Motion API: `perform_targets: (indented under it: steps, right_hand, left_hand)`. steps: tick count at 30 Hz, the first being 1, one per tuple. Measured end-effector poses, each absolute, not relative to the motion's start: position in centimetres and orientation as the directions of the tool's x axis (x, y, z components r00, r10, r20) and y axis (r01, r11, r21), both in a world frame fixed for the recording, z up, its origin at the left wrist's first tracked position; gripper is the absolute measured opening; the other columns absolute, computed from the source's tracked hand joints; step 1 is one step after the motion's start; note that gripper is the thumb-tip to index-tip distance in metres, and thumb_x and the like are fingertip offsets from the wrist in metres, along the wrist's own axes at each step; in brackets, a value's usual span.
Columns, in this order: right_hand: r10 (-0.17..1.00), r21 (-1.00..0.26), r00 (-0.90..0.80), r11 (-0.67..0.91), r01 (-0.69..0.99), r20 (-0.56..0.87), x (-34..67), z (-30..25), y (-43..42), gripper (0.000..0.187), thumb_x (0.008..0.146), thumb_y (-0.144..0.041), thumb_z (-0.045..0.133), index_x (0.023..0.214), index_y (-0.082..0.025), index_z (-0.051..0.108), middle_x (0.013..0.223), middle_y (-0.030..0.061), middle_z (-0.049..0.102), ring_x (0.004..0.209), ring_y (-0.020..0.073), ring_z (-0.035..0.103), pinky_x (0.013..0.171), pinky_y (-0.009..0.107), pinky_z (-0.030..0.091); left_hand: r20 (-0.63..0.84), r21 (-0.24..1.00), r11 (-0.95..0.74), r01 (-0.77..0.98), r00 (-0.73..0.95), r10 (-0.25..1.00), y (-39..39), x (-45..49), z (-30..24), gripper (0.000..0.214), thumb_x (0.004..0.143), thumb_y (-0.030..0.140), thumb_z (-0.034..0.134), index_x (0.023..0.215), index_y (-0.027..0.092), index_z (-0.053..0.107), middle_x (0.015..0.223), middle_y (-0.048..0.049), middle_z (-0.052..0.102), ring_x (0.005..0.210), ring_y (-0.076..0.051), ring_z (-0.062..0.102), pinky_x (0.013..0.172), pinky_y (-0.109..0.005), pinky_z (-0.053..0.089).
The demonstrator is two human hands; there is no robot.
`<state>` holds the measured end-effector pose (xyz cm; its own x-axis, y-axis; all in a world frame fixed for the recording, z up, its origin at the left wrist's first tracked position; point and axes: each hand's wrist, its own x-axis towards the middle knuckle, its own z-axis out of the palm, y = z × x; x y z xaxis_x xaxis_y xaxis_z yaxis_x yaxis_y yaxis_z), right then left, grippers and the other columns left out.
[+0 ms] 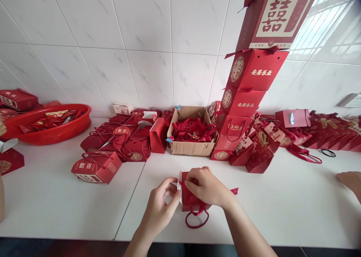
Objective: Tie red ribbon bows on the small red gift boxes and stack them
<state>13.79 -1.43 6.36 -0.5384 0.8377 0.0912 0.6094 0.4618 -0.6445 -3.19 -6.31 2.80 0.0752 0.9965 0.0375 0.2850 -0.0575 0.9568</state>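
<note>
A small red gift box (186, 204) lies on the table in front of me, its white-lined flap (179, 191) standing up on the left side. My left hand (162, 202) grips that flap between thumb and fingers. From above, my right hand (208, 185) reaches over the box with its fingertips pinched together on a red ribbon (182, 183) near the flap; the exact grip is partly hidden. One ribbon tail (234, 191) sticks out past my right wrist. A dark red cord handle (196, 226) loops out on the near side.
Behind the box stands a cardboard carton (191, 148) of red ribbons. Right of it rises a tall stack of red boxes (244, 103). More boxes (97, 168) and a red basin (56, 131) of packets are at left. Another person's hand (351, 182) rests at right.
</note>
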Motion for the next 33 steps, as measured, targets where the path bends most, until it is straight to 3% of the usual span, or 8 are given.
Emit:
perform_targets:
  steps: [14,18,22,25,27,29,33]
  right_hand:
    - [0.854,-0.654,-0.506,0.452,0.607,0.120,13.9,6.0,-1.7,0.026,0.084,-0.017,0.044,0.058,-0.017,0.045,0.059,-0.0035,0.050,0.056,0.0097,0.042,0.079,0.032,0.035]
    - [0.861,-0.646,-0.491,0.450,0.617,0.130,13.6,6.1,-1.9,0.025,0.083,-0.015,0.044,0.059,-0.017,0.046,0.058,-0.0032,0.051,0.056,0.0095,0.043,0.079,0.033,0.034]
    - [0.881,-0.630,-0.451,0.431,0.647,0.140,13.1,6.2,-2.2,0.024,0.084,-0.016,0.045,0.062,-0.017,0.052,0.061,-0.0009,0.056,0.058,0.0114,0.048,0.079,0.034,0.036]
    - [0.914,-0.635,-0.344,0.398,0.662,0.215,13.6,6.3,-2.3,0.019,0.084,-0.019,0.048,0.070,-0.018,0.060,0.077,0.0053,0.062,0.073,0.0175,0.055,0.079,0.035,0.039]
    - [0.918,-0.674,-0.209,0.391,0.627,0.338,15.0,6.3,-2.2,0.015,0.085,-0.022,0.050,0.081,-0.018,0.064,0.091,0.0090,0.063,0.086,0.0211,0.056,0.081,0.035,0.041]
    - [0.907,-0.734,-0.076,0.383,0.561,0.415,17.2,5.9,-2.3,0.017,0.087,-0.027,0.050,0.086,-0.017,0.063,0.093,0.0095,0.063,0.088,0.0212,0.056,0.080,0.034,0.042]
    - [0.968,-0.875,0.084,0.174,0.451,0.235,22.3,2.9,-3.9,0.029,0.088,-0.042,0.049,0.080,-0.017,0.059,0.075,0.0060,0.062,0.071,0.0185,0.055,0.066,0.030,0.043]
  left_hand:
    - [0.022,0.955,-0.062,0.288,0.142,0.990,-6.1,-3.0,3.3,0.023,0.085,0.036,0.054,0.101,0.020,0.057,0.077,-0.0021,0.062,0.074,-0.018,0.059,0.069,-0.025,0.048]
    - [-0.005,0.974,-0.033,0.225,0.163,0.987,-5.0,-3.1,3.4,0.026,0.090,0.042,0.044,0.083,0.020,0.056,0.072,-0.0001,0.054,0.069,-0.015,0.053,0.066,-0.024,0.044]
    - [-0.022,0.993,-0.001,0.121,0.189,0.982,-4.1,-2.7,3.4,0.027,0.086,0.042,0.052,0.072,0.019,0.052,0.065,0.0025,0.047,0.063,-0.013,0.049,0.062,-0.024,0.043]
    - [-0.062,0.995,0.049,0.083,0.171,0.983,-3.7,-3.1,3.6,0.026,0.083,0.042,0.055,0.072,0.019,0.052,0.067,0.0021,0.050,0.066,-0.015,0.054,0.068,-0.025,0.045]
    - [-0.091,0.994,0.084,0.075,0.100,0.991,-3.6,-4.3,3.8,0.025,0.081,0.042,0.057,0.073,0.019,0.053,0.069,0.0020,0.052,0.071,-0.017,0.058,0.075,-0.028,0.046]
    - [-0.116,0.990,0.116,0.081,0.005,0.993,-3.6,-6.6,3.8,0.026,0.077,0.044,0.060,0.074,0.019,0.054,0.070,0.0018,0.054,0.074,-0.019,0.061,0.079,-0.030,0.046]
    - [-0.155,0.961,0.193,0.198,-0.193,0.969,-4.6,-12.8,2.2,0.032,0.067,0.050,0.067,0.074,0.020,0.057,0.068,0.0005,0.058,0.072,-0.021,0.060,0.075,-0.030,0.048]
